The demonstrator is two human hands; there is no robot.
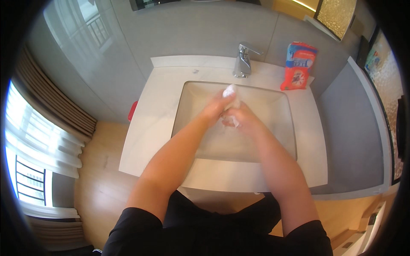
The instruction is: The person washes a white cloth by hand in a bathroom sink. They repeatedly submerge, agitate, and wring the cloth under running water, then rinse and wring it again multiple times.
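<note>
Over the rectangular sink (200,145), both hands are closed on a bunched, wet-looking white cloth (229,90). One end of it sticks up above my left hand (217,107), and another bit hangs below the fingers of my right hand (241,117). The hands are close together, right slightly nearer to me than left. Most of the cloth is hidden inside the fingers, so its exact kind cannot be told. Behind the hands, a chrome faucet (242,64) stands at the back rim of the sink.
A red and blue soft packet (297,66) stands at the back right of the white countertop (149,123). Something red (133,111) shows past the counter's left edge. A grey side panel (354,128) rises on the right; curtains (55,98) hang at the left.
</note>
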